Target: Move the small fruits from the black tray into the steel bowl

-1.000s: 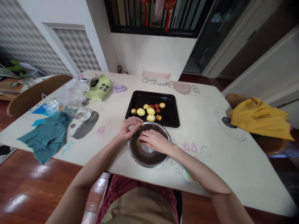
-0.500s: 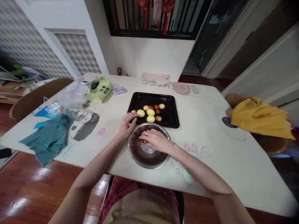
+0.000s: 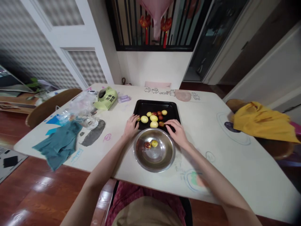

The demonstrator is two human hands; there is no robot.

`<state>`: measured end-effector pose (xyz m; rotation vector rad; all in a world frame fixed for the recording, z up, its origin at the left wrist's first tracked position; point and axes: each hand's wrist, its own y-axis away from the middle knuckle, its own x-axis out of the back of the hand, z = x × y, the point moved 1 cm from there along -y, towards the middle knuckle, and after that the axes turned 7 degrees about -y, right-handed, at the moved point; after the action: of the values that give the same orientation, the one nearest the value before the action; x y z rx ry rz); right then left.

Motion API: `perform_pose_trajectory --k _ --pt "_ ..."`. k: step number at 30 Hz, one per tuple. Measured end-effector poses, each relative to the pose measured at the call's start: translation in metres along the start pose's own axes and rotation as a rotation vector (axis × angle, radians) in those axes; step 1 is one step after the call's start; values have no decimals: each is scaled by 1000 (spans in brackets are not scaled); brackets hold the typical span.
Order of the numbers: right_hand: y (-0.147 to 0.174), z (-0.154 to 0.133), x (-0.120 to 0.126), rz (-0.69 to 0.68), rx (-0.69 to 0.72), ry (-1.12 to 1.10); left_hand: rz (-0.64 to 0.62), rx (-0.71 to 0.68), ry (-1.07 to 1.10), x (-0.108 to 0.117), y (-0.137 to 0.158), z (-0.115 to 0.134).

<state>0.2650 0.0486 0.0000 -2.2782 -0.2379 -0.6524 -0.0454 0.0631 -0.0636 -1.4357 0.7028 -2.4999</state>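
Observation:
My right hand (image 3: 178,133) reaches to the front right of the black baking tray (image 3: 141,104). Its thumb and fingertips pinch the right end of a mottled yellow-brown fruit (image 3: 161,124). Fingers stretched, my left hand (image 3: 132,126) lies at the tray's left front edge, near another yellowish fruit (image 3: 138,119) that it partly hides. On the tray are several yellow oval fruits (image 3: 154,118) and small red-brown ones (image 3: 160,117). In front of the tray stands a steel bowl (image 3: 162,161), holding a mottled red-brown fruit (image 3: 147,145) and a yellow one (image 3: 154,143).
At the left of the table lie a teal cloth (image 3: 58,142), clear plastic packaging (image 3: 90,121) and a green box (image 3: 108,99) with a small purple packet (image 3: 124,98) beside it. A yellow garment (image 3: 261,124) hangs over the chair at the right.
My right hand has left the bowl and moved up and right to the mottled fruit on the tray, uncovering two fruits in the bowl. My left hand stays by the tray's edge.

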Motion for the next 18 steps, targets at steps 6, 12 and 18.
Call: perform_pose_trajectory --k 6,12,18 --pt "45 17 1 183 -110 -24 -59 32 -13 -5 -23 -13" --pt "57 9 -2 117 -60 -8 -93 12 -37 2 -37 -13" --pt "56 8 -7 25 -30 -38 -48 8 -53 15 -27 -1"
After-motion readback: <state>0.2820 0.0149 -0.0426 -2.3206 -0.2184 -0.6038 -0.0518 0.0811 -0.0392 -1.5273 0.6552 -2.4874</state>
